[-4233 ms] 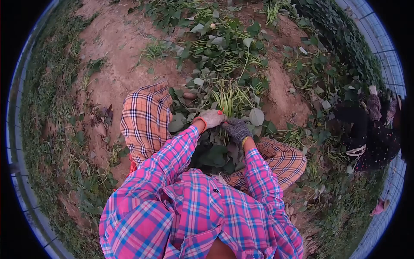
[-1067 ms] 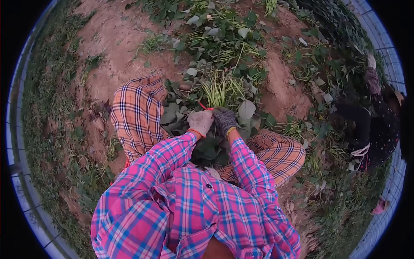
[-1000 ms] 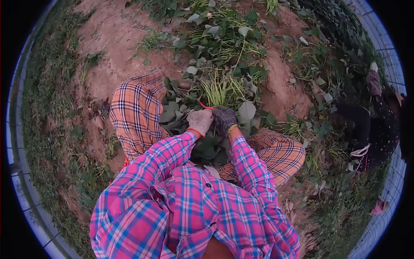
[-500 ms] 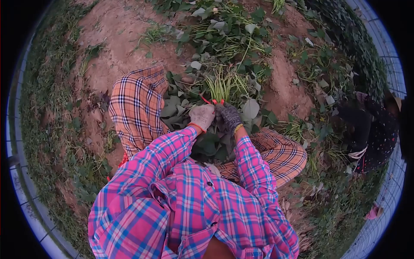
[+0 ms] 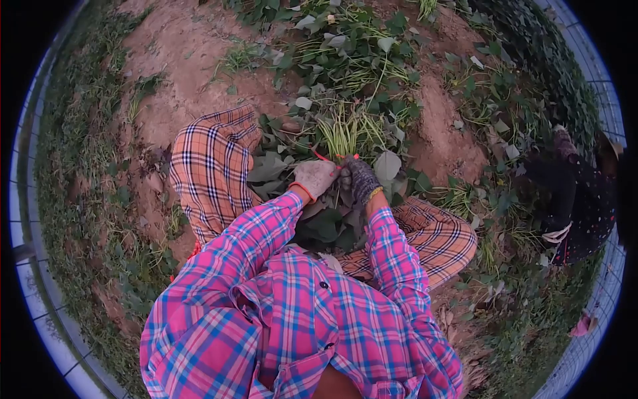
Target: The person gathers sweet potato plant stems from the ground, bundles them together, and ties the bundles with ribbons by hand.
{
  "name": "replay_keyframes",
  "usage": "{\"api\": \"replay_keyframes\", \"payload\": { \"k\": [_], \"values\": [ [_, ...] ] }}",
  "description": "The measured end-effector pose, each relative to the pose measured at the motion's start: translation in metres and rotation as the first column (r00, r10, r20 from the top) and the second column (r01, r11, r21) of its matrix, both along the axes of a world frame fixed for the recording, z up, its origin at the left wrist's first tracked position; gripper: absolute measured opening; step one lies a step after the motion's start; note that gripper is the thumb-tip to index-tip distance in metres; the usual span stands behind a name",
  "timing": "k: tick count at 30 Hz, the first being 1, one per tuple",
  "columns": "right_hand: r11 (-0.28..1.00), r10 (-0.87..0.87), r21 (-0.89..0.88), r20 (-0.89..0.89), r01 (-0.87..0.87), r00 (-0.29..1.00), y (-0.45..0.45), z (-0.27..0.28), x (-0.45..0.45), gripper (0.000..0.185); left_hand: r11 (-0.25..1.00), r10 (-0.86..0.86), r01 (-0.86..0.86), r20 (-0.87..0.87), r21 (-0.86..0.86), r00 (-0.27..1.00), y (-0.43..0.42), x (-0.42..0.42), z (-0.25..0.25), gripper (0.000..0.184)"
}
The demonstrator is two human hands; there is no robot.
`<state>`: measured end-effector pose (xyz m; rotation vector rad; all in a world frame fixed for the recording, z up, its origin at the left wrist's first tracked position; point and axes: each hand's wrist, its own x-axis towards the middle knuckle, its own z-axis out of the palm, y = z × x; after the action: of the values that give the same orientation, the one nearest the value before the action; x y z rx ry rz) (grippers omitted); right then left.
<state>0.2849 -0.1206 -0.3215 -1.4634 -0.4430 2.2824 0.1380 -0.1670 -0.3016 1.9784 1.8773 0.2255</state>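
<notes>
Between my bent knees lies a bundle of green stems with leaves, its stems fanning away from me. A red tie runs across the near part of the bundle. My left hand, in a pale glove, is closed on the red tie at the left side. My right hand, in a dark grey glove, is closed right beside it, with a bit of red showing at its fingertips. Both hands nearly touch. Broad dark leaves hang below the hands, toward my lap.
More cut vines lie in a heap ahead on the reddish soil. At the right another person in dark dotted clothing sits among vines. Dense green foliage lines the upper right, and a pink item lies at lower right.
Over the last second both hands have shifted slightly right and up, staying close together at the near end of the stems. The other person's arm has moved.
</notes>
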Motion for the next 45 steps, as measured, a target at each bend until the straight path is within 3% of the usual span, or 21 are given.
{"api": "replay_keyframes", "payload": {
  "k": [7,9,12,14,16,18,21,25,27,28,29,30,31,32,34,36,39,40,42,44,45],
  "values": [
    [0.815,-0.575,-0.245,-0.231,0.526,0.785,-0.006,0.0,-0.017,0.018,0.952,0.085,0.012,0.301,-0.307,0.95,0.023,-0.012,0.015,0.036],
    [0.666,-0.746,-0.334,-0.301,0.668,0.594,-0.006,-0.013,-0.023,0.02,0.98,-0.014,0.072,0.296,-0.185,0.955,0.022,-0.013,-0.006,0.036],
    [0.62,-0.784,-0.281,-0.263,0.733,0.562,-0.006,-0.025,-0.028,0.023,0.972,-0.099,0.154,0.286,-0.175,0.953,0.027,-0.01,0.006,0.03],
    [0.605,-0.795,-0.265,-0.247,0.751,0.554,-0.006,-0.028,-0.023,0.023,0.913,0.122,0.099,0.495,-0.397,0.86,0.03,-0.011,0.006,0.025],
    [0.535,-0.844,-0.312,-0.236,0.785,0.481,-0.007,-0.039,-0.015,0.023,0.925,0.093,0.106,0.49,-0.364,0.867,0.025,-0.021,-0.03,0.032],
    [0.487,-0.873,-0.329,-0.206,0.809,0.442,-0.006,-0.049,-0.01,0.023,0.824,0.316,-0.022,0.427,-0.566,0.847,0.021,-0.018,-0.009,0.043],
    [0.485,-0.873,-0.268,-0.081,0.833,0.482,-0.01,-0.049,-0.011,0.023,0.902,0.178,-0.021,0.325,-0.432,0.929,0.02,-0.015,-0.008,0.044],
    [0.877,-0.476,-0.009,0.124,0.481,0.871,0.0,-0.027,0.006,0.019,0.982,-0.097,0.116,0.132,-0.148,0.987,0.019,-0.006,0.034,0.045],
    [0.954,-0.25,0.285,0.579,0.095,0.776,-0.001,-0.027,0.001,0.024,0.979,-0.19,0.178,0.125,0.098,0.974,0.021,-0.001,0.044,0.04],
    [0.921,-0.246,0.386,0.668,-0.045,0.703,-0.004,-0.025,0.0,0.027,0.985,-0.157,0.125,0.316,0.122,0.936,0.023,-0.001,0.029,0.036],
    [0.864,-0.298,0.492,0.673,-0.109,0.677,-0.007,-0.025,-0.001,0.029,0.99,-0.12,0.067,0.496,0.123,0.86,0.026,-0.002,0.014,0.032],
    [0.798,-0.355,0.585,0.651,-0.145,0.671,-0.012,-0.029,-0.002,0.032,0.89,0.401,0.044,0.824,-0.454,0.401,0.027,-0.003,0.014,0.028],
    [0.685,-0.446,0.7,0.622,-0.202,0.643,-0.019,-0.042,-0.002,0.034,0.824,0.556,0.079,0.828,-0.561,0.076,0.027,-0.007,-0.018,0.026],
    [0.85,-0.316,0.527,0.497,0.008,0.808,-0.021,0.015,-0.003,0.034,0.748,0.662,0.156,0.708,-0.646,-0.245,0.028,-0.007,-0.049,0.026],
    [0.6,-0.169,0.562,0.785,-0.569,0.596,-0.031,-0.031,0.003,0.033,0.662,0.672,0.012,0.587,-0.749,-0.451,0.025,0.015,0.003,0.024],
    [0.674,-0.336,0.738,0.328,-0.018,0.883,-0.031,-0.049,-0.005,0.03,0.601,0.631,-0.096,0.544,-0.794,-0.553,0.03,0.025,0.01,0.022],
    [0.292,-0.28,0.866,0.484,-0.406,0.829,-0.027,-0.021,-0.005,0.024,0.476,0.642,-0.06,0.393,-0.877,-0.658,0.041,0.011,0.015,0.027],
    [0.113,-0.306,0.799,0.593,-0.59,0.745,-0.023,-0.021,-0.005,0.029,0.59,0.639,0.057,0.422,-0.805,-0.643,0.041,-0.001,-0.006,0.033],
    [0.771,-0.083,0.635,0.173,-0.047,0.981,-0.022,-0.039,-0.018,0.018,0.526,0.714,-0.077,0.489,-0.847,-0.501,0.045,0.005,0.022,0.031],
    [0.934,-0.276,0.056,-0.52,0.354,0.809,-0.029,-0.021,-0.017,0.01,0.609,0.732,-0.107,0.608,-0.786,-0.306,0.041,0.01,0.054,0.027],
    [0.889,-0.418,-0.056,-0.51,0.455,0.752,-0.039,-0.015,-0.019,0.01,0.66,0.722,-0.07,0.657,-0.748,-0.216,0.04,0.013,0.066,0.027]
  ]
}}
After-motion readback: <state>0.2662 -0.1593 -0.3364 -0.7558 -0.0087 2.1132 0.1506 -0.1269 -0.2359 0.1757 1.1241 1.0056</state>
